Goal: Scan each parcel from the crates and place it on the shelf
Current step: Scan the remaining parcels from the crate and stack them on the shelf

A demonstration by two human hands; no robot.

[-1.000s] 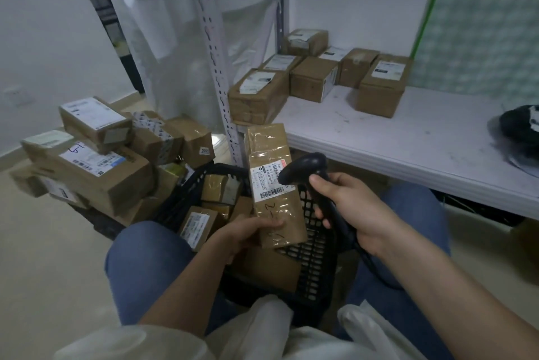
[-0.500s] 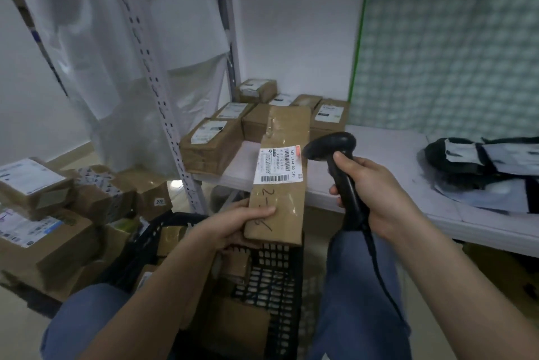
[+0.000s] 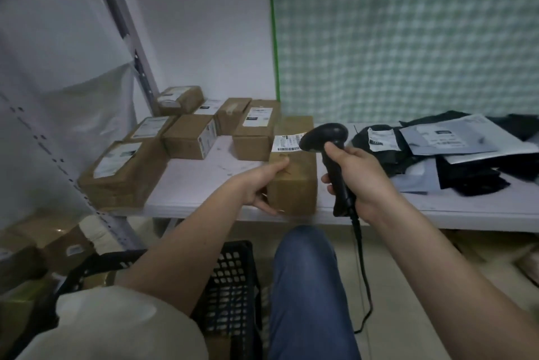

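A person is sitting in front of a white shelf board, which serves here as the landmark.

Far left of it, a grey perforated metal upright is standing, with brown cardboard boxes on the floor below. In front of the shelf board, low down, a black plastic lattice crate is sitting beside the person's knee.

On the shelf board's left part, a cluster of brown labelled cardboard parcels is lying in rows. Just right of the cluster, the left hand is gripping the near end of a long brown taped cardboard parcel with a white barcode label. The parcel is lying over the shelf board's front edge, though whether it is fully resting cannot be told.

Right of the parcel, the right hand is wrapped around the handle of a black corded barcode scanner, whose head is hovering over the label.

Further right on the shelf board, black and grey plastic mailer bags are lying in a loose heap.

Possible trouble: the parcel's near end appears close to the front edge, so letting go early might tip it off toward the crate. The scanner cable is hanging by the knee and could snag. The neighbouring parcels and mailer heap are limiting the free space on either side.
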